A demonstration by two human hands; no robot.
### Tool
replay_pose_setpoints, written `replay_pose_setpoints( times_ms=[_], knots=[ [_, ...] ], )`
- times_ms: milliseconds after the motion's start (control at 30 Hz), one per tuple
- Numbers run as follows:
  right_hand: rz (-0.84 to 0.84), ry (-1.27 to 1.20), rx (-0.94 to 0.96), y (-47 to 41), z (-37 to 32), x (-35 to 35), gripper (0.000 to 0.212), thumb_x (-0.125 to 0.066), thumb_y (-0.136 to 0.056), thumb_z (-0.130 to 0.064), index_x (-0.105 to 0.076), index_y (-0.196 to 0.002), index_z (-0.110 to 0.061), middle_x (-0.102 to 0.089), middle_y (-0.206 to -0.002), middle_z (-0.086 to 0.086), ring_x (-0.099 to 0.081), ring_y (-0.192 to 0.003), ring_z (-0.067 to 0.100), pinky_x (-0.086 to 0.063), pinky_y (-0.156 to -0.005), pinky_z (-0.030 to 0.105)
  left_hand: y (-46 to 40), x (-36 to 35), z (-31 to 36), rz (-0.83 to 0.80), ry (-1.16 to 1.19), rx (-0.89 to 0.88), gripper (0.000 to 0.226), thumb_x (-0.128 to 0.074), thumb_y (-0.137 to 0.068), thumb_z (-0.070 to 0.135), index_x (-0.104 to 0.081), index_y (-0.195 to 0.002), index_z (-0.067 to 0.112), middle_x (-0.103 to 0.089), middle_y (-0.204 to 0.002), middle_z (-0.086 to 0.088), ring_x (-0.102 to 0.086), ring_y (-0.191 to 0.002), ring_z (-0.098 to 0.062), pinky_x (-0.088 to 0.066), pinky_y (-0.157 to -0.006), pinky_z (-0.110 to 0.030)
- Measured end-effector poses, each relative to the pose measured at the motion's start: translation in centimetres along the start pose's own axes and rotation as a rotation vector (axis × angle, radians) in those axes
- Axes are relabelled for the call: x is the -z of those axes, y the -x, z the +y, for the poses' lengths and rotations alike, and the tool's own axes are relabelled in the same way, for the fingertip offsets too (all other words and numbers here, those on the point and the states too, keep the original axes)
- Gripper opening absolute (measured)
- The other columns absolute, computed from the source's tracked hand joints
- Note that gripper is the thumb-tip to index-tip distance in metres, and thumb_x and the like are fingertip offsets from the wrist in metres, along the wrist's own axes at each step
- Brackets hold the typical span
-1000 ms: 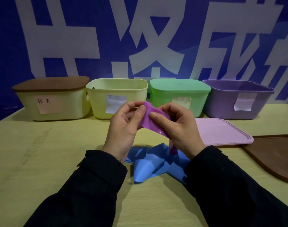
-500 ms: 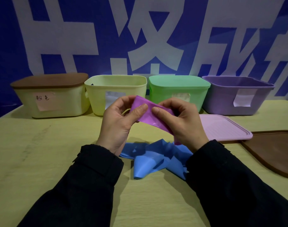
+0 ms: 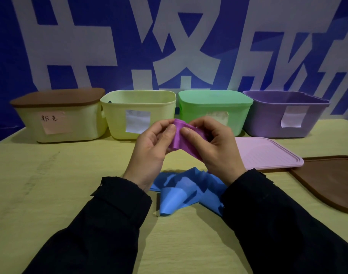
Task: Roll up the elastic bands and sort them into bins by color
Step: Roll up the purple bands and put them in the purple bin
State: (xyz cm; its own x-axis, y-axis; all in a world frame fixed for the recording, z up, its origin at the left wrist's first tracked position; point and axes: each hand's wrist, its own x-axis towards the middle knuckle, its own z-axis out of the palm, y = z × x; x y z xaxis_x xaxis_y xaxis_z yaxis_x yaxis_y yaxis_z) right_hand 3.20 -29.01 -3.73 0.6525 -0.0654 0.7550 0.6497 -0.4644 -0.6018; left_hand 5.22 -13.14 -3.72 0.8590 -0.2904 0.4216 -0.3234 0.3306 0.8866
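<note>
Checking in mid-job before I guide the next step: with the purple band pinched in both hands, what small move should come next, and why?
Probably keep rolling: both the left hand and right hand pinch the purple band, which looks only partly rolled, a tail running down behind the right hand. The open purple bin can wait until it is rolled.
</note>
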Motion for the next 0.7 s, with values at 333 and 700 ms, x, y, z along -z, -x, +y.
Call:
replay_pose_setpoints(
  times_ms=[333,700],
  knots=[
    [-0.071,-0.110,-0.054,0.0,-0.2,0.4,0.006,-0.074,-0.090,-0.022,-0.069,-0.088,-0.021,-0.069,-0.077,-0.001,-0.059,-0.069,0.007,-0.048,-0.061,0.025,-0.1,0.3,0.1,0.058,0.003,-0.050,0.035,-0.072,-0.082,0.026,-0.071,-0.116,0.016,-0.074,-0.112,-0.008,-0.069,-0.107,-0.022,-0.053,-0.096,-0.038],
    [-0.083,-0.065,-0.032,0.0,-0.1,0.4,0.007,-0.071,-0.094,-0.018,-0.070,-0.099,-0.020,-0.069,-0.084,-0.009,-0.061,-0.074,0.004,-0.049,-0.066,0.019,-0.1,-0.1,0.3,0.023,0.131,0.032,0.031,-0.059,-0.089,0.024,-0.067,-0.117,0.013,-0.076,-0.107,-0.004,-0.070,-0.096,-0.012,-0.057,-0.080,-0.022]
  ],
)
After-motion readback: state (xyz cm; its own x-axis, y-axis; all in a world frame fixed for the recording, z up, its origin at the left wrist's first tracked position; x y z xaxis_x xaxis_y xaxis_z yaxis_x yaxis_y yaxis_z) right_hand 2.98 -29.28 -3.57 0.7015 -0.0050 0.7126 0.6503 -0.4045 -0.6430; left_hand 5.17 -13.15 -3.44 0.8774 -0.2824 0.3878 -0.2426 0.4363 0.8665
